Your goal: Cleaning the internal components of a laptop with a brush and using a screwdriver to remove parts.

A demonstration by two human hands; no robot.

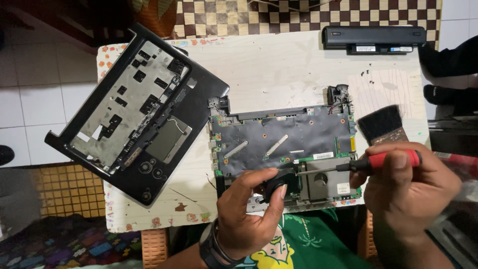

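An opened laptop base with its motherboard (284,137) lies on the small white table (269,65). My left hand (246,211) pinches the round black cooling fan (279,183) at the board's front edge. My right hand (408,189) grips a red-and-black screwdriver (378,162) held level, its shaft pointing left with the tip at the fan. The same hand also holds a flat black-bristled brush (382,124), bristles pointing up.
The laptop's black palmrest cover (134,112) lies upside down at the table's left, overhanging the edge. A long black battery (373,39) rests at the back right. Several tiny screws (367,73) lie near it. A checkered cloth (298,15) lies beyond the table.
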